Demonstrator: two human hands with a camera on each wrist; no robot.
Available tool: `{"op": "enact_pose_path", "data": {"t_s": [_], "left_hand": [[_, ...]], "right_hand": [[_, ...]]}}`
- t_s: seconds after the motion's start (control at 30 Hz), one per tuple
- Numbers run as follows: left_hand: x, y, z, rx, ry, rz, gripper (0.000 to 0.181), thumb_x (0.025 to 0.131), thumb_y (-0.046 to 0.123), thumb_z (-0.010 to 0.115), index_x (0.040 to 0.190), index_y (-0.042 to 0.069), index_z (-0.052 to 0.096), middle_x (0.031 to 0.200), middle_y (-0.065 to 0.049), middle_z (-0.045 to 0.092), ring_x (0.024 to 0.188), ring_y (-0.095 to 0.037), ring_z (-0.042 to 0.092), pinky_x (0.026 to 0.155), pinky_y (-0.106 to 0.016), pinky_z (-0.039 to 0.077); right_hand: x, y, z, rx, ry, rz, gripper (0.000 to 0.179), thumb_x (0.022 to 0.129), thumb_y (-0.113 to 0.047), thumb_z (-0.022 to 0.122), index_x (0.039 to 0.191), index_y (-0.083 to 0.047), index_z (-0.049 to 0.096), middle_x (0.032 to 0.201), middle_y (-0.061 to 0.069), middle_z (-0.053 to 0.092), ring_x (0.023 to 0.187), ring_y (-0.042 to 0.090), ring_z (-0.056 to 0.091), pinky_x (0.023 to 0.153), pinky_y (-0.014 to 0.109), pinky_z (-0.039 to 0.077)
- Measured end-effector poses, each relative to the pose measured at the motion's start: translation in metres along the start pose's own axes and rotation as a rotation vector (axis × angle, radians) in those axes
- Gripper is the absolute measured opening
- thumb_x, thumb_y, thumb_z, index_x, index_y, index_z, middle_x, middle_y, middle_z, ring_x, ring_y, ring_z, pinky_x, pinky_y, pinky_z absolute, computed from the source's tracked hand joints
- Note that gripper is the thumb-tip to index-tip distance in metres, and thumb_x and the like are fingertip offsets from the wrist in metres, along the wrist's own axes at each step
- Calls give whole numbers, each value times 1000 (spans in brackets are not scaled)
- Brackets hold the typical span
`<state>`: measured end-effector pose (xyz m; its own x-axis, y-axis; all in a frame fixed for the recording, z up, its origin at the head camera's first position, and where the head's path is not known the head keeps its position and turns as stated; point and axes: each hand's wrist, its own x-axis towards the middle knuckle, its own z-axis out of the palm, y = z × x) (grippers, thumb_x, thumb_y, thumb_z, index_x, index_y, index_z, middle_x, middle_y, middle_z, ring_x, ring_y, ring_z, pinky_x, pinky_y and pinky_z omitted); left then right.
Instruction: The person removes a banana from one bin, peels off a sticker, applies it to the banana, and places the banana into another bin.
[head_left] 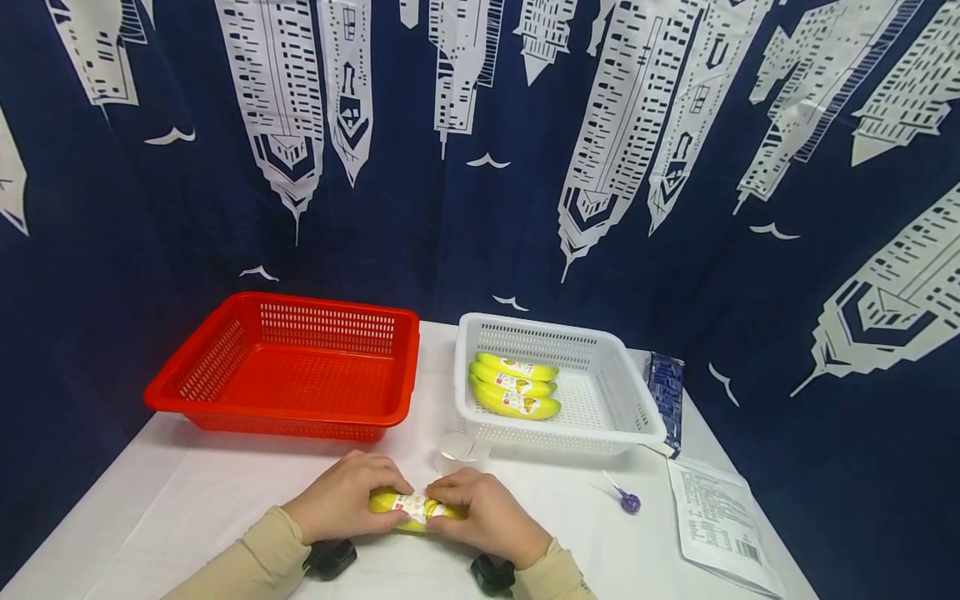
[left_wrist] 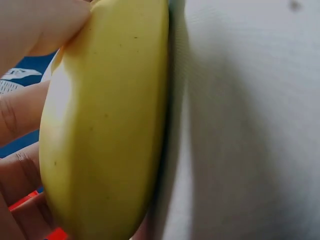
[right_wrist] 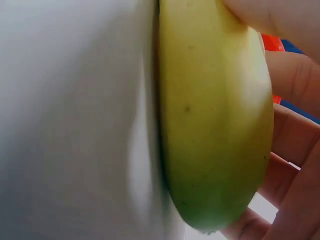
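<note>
A yellow banana (head_left: 416, 507) with a white printed label lies crosswise at the front of the white table. My left hand (head_left: 348, 496) grips its left end, thumb on the near side and fingers behind. On the right end, my right hand (head_left: 487, 510) pinches it the same way, both thumbs close to the label. In the left wrist view the smooth side of the banana (left_wrist: 105, 125) fills the middle, right along the tabletop. Its greenish tip (right_wrist: 210, 215) shows in the right wrist view, with fingers curled behind the fruit.
A red basket (head_left: 281, 410) stands at the back left. The white basket (head_left: 555, 432) to its right holds three labelled bananas (head_left: 517, 404). Just beyond my hands lies a clear tape roll (head_left: 456, 454). A purple lollipop (head_left: 630, 502), a white pouch (head_left: 720, 521) and a blue packet (head_left: 666, 392) lie right.
</note>
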<state>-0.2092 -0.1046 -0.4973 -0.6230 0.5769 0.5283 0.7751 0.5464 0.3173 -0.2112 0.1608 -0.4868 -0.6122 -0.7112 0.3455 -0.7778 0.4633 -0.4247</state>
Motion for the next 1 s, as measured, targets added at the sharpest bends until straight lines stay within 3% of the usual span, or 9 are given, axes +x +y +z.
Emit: {"op": "enact_pose_path", "data": {"t_s": [0.33, 0.5, 0.73, 1.0], "left_hand": [[1, 4, 9, -117, -17, -141, 23, 85, 49, 82, 103, 35, 75, 98, 27, 69, 92, 2, 60, 86, -34, 44], [1, 5, 9, -137, -14, -162, 21, 90, 39, 80, 109, 35, 75, 102, 25, 68, 94, 2, 60, 86, -34, 44], [3, 4, 10, -174, -29, -214, 21, 90, 37, 81, 109, 33, 75, 103, 24, 68, 94, 3, 59, 85, -34, 46], [2, 3, 10, -175, -32, -230, 21, 90, 39, 80, 110, 35, 74, 104, 23, 68, 94, 2, 59, 87, -37, 45]], "right_hand": [[1, 2, 0, -73, 62, 4, 33, 88, -38, 82, 112, -15, 79, 110, -7, 75, 108, 11, 67, 97, 28, 54], [1, 4, 0, -92, 65, 41, 30, 88, -34, 83, 110, -14, 80, 108, -8, 76, 108, 10, 67, 97, 28, 54], [-2, 6, -5, -74, 23, 129, 40, 90, -36, 80, 119, -8, 77, 116, -2, 76, 115, 16, 67, 100, 34, 54], [-3, 6, -7, -112, 7, 98, 45, 95, -39, 74, 125, -6, 74, 120, 3, 75, 117, 20, 66, 101, 38, 54]]}}
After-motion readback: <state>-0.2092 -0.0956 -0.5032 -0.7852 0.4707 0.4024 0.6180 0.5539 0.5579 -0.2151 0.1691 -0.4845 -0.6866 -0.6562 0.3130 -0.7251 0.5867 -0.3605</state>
